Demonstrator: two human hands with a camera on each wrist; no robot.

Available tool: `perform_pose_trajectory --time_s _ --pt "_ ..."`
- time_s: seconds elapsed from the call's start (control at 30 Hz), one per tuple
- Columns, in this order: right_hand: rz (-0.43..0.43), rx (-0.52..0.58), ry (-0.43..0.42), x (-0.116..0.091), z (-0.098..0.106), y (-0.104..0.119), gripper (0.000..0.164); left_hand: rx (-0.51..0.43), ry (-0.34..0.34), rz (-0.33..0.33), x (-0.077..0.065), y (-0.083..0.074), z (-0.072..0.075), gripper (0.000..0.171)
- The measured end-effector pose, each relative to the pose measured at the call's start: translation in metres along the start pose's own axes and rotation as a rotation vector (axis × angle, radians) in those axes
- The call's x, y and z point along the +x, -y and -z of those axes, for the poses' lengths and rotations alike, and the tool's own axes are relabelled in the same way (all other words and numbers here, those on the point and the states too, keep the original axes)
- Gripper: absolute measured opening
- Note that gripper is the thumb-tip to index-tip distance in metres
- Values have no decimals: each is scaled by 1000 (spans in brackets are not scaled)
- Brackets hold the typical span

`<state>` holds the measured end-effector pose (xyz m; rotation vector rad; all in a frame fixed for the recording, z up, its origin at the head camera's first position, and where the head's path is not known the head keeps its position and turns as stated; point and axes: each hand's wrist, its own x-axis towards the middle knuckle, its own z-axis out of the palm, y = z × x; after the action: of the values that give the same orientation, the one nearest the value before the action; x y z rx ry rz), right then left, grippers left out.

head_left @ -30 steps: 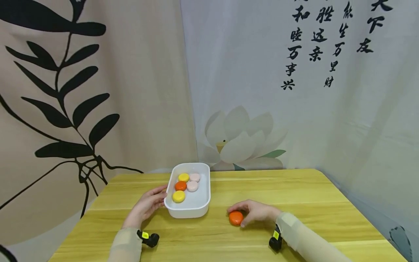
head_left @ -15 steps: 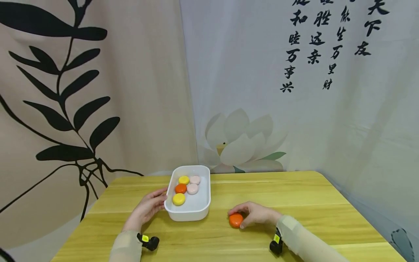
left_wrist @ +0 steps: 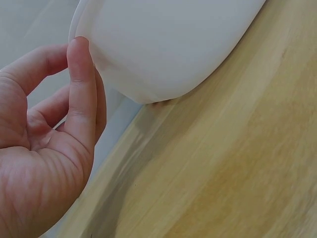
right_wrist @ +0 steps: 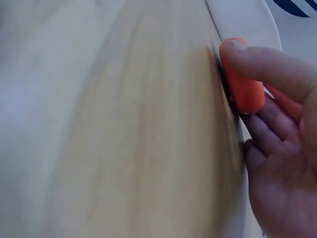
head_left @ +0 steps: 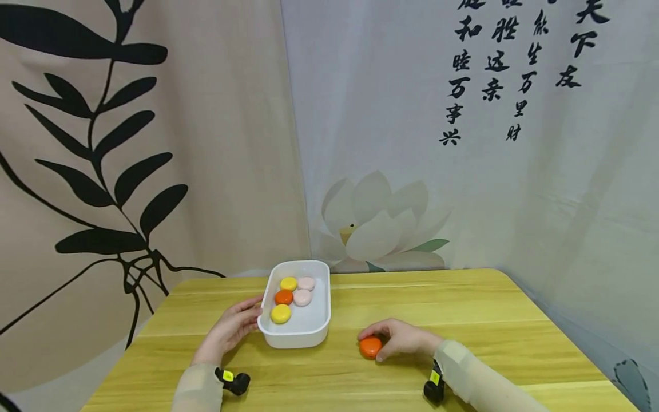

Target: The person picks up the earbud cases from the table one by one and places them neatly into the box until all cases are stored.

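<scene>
The white tub stands toward the back of the table, left of centre. Inside lie two yellow discs, two pale pink discs and an orange-red disc, all smooth and rounded. My left hand touches the tub's left side near the rim with loosely bent fingers. In the left wrist view, those fingertips meet the tub's edge. To the right of the tub, my right hand holds another glossy orange disc low at the tabletop, between thumb and fingers. The right wrist view shows this disc edge-on beside the thumb.
A light wooden table carries everything. Behind it hangs a printed curtain with plant, flower and writing motifs. Each wrist wears a small black camera, one at the left wrist and one at the right.
The head view has tilted up slightly, so the whole scene shifts down a little in the frame. Both hands, the tub and the discs keep nearly the same places.
</scene>
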<state>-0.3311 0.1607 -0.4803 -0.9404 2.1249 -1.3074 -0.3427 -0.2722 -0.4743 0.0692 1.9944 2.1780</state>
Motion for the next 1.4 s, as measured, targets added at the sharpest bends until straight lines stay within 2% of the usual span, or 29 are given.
perform_pose_trajectory --time_s 0.17,0.47,0.73,0.93,1.23,1.4 --pt "-24 -9 -57 2 2 4 50 1 -13 5 -1 1 0 61" --pt "-33 -96 -118 8 9 14 52 6 -10 9 -1 0 0 61" --pt "-41 -80 -171 13 12 22 54 5 3 1 0 -2 1 60" --pt "-23 -71 -178 13 15 28 55 17 45 -24 0 -3 1 60" --pt "36 -90 -179 15 28 37 55 7 17 -10 1 -4 0 60" --pt "36 -101 -188 17 36 42 54 -2 5 0 1 -4 0 58"
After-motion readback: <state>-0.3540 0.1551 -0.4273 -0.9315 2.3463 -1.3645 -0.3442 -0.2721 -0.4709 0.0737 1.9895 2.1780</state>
